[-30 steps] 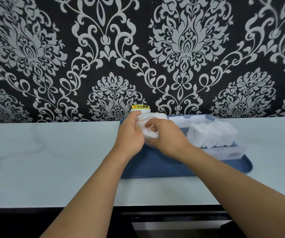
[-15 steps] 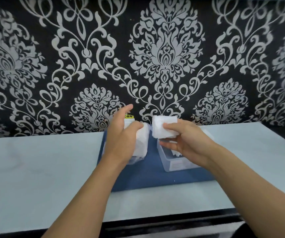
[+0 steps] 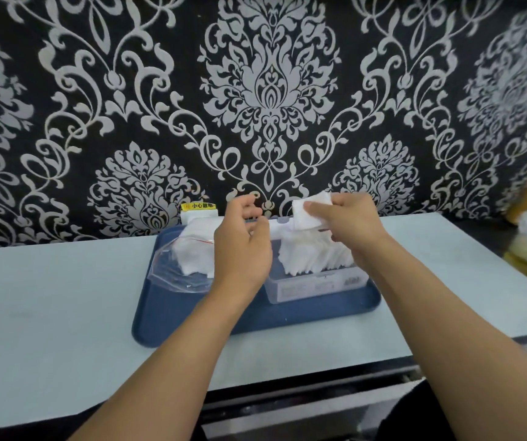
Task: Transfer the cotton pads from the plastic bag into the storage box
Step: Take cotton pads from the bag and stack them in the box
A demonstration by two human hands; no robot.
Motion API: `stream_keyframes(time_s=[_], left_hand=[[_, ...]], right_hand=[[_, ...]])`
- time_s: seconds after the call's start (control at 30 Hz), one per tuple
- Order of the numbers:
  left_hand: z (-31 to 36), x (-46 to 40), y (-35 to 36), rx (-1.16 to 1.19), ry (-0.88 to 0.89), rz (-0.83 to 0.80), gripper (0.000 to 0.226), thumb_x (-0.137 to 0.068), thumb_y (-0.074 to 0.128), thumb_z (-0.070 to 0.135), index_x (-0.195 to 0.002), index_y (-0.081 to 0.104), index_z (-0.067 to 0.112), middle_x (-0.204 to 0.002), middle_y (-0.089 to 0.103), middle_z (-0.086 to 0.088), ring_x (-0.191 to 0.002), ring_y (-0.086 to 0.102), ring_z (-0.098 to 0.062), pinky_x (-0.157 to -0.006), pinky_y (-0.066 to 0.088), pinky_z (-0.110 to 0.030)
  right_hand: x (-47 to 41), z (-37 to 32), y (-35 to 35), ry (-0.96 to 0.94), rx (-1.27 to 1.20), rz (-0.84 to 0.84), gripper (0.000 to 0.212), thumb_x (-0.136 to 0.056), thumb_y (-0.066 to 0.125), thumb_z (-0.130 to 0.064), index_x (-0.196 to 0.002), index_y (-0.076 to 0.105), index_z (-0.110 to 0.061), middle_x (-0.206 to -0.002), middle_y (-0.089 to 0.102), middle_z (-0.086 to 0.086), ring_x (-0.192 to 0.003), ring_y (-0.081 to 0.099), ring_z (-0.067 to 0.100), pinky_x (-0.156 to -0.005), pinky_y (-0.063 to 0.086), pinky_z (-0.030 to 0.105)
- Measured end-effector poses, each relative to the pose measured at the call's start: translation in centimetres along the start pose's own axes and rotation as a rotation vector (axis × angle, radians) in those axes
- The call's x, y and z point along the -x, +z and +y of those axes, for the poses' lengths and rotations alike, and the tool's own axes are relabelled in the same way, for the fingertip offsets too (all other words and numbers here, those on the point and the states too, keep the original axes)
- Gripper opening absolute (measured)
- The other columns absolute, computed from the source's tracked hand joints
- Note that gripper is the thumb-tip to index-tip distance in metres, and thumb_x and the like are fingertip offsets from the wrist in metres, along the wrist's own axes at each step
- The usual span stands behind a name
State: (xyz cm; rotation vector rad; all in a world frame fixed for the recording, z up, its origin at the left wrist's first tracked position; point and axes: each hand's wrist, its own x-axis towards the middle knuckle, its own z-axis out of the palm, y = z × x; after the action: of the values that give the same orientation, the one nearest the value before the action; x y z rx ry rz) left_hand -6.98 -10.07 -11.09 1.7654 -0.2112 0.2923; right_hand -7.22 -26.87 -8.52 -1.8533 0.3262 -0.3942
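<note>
Blue tray (image 3: 256,316) – rt hand (image 3: 348,222) pinching cotton pads (image 3: 311,211) above storage box (image 3: 316,286).

Two bare forearms reach in from below — no sleeves, no watch, no rings on the left hand (image 3: 243,246) or the right hand (image 3: 348,221) — with short, plain nails on the fingers that show.

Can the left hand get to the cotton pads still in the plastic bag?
Probably yes. The left hand holds nothing and hovers right beside the plastic bag on the blue tray. The cotton pads inside lie just left of it, and nothing stands between them, though I can't tell whether the bag's mouth is open.
</note>
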Motion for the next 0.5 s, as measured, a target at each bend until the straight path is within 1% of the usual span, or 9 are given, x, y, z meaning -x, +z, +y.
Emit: stream_keyframes(time_s=[0.03,0.1,0.13,0.2,0.27,0.33,0.37,0.43,0.5], left_hand=[[-0.1,-0.2,-0.2,-0.037,0.008,0.029,0.031,-0.097,0.054,0.011,-0.125,0.056,0.023,-0.108,0.065,0.011,-0.078,0.059,-0.006,-0.069,0.047,-0.015],[-0.4,-0.6,-0.6,-0.126,0.032,0.046,0.031,-0.090,0.058,0.006,-0.117,0.059,0.023,-0.102,0.066,0.010,-0.070,0.057,-0.013,-0.067,0.048,-0.026],[-0.5,-0.7,-0.8,-0.170,0.048,0.042,0.031,-0.088,0.060,0.006,-0.114,0.060,0.023,-0.099,0.066,0.011,-0.068,0.055,-0.014,-0.068,0.049,-0.029],[-0.8,-0.8,-1.2,-0.235,0.076,0.030,0.029,-0.085,0.063,0.009,-0.110,0.061,0.023,-0.096,0.066,0.010,-0.065,0.054,-0.012,-0.067,0.048,-0.030],[-0.9,-0.6,-1.3,-0.287,0.099,-0.002,0.026,-0.083,0.067,0.012,-0.107,0.062,0.023,-0.092,0.066,0.009,-0.069,0.058,-0.008,-0.065,0.045,-0.024],[-1.2,-0.2,-1.0,-0.345,0.111,-0.075,0.023,-0.081,0.070,0.014,-0.101,0.063,0.023,-0.086,0.066,0.010,-0.069,0.059,-0.006,-0.062,0.043,-0.021],[-1.4,-0.1,-1.0,-0.386,0.111,-0.120,0.022,-0.080,0.070,0.015,-0.099,0.062,0.024,-0.084,0.066,0.009,-0.068,0.058,-0.007,-0.061,0.044,-0.024],[-1.8,-0.1,-0.8,-0.487,0.106,-0.221,0.023,-0.079,0.069,0.019,-0.100,0.061,0.026,-0.088,0.069,0.008,-0.075,0.062,-0.014,-0.068,0.051,-0.031],[-2.1,-0.2,-0.7,-0.628,0.126,-0.324,0.025,-0.080,0.067,0.024,-0.104,0.060,0.027,-0.099,0.068,0.007,-0.089,0.063,-0.022,-0.078,0.054,-0.037]], right_hand=[[-0.3,-0.2,-0.1,0.025,0.011,-0.015,0.029,-0.081,0.080,-0.022,-0.073,0.067,0.003,-0.067,0.060,0.008,-0.048,0.051,0.012,-0.043,0.035,0.021],[-0.4,-0.6,0.8,0.044,0.095,-0.116,0.029,-0.078,0.082,-0.022,-0.073,0.069,0.004,-0.059,0.057,0.004,-0.041,0.048,0.008,-0.039,0.031,0.020],[-0.4,-0.7,1.5,0.034,0.154,-0.160,0.029,-0.077,0.082,-0.021,-0.063,0.065,-0.002,-0.052,0.051,0.000,-0.038,0.045,0.007,-0.038,0.030,0.019],[-0.5,-0.7,3.1,-0.005,0.301,-0.188,0.046,-0.075,0.082,-0.018,-0.047,0.044,-0.015,-0.039,0.038,-0.006,-0.032,0.041,0.007,-0.039,0.030,0.018],[-0.8,-0.3,4.6,-0.024,0.426,-0.205,0.051,-0.073,0.079,-0.016,-0.045,0.037,-0.017,-0.036,0.036,-0.005,-0.032,0.045,0.011,-0.037,0.029,0.016],[-1.1,0.5,5.8,-0.040,0.563,-0.206,0.045,-0.073,0.076,-0.016,-0.048,0.039,-0.016,-0.042,0.043,-0.001,-0.044,0.060,0.019,-0.040,0.033,0.018],[-1.2,0.9,6.5,-0.061,0.646,-0.198,0.040,-0.072,0.075,-0.018,-0.052,0.041,-0.015,-0.048,0.049,0.001,-0.053,0.066,0.023,-0.044,0.038,0.021],[-1.3,1.6,7.1,-0.094,0.786,-0.182,0.022,-0.074,0.073,-0.022,-0.068,0.054,-0.013,-0.065,0.060,0.004,-0.069,0.068,0.026,-0.054,0.045,0.027],[-1.2,2.1,7.4,-0.125,0.904,-0.141,0.016,-0.079,0.069,-0.020,-0.088,0.058,-0.012,-0.087,0.066,0.007,-0.077,0.064,0.026,-0.060,0.045,0.029]])
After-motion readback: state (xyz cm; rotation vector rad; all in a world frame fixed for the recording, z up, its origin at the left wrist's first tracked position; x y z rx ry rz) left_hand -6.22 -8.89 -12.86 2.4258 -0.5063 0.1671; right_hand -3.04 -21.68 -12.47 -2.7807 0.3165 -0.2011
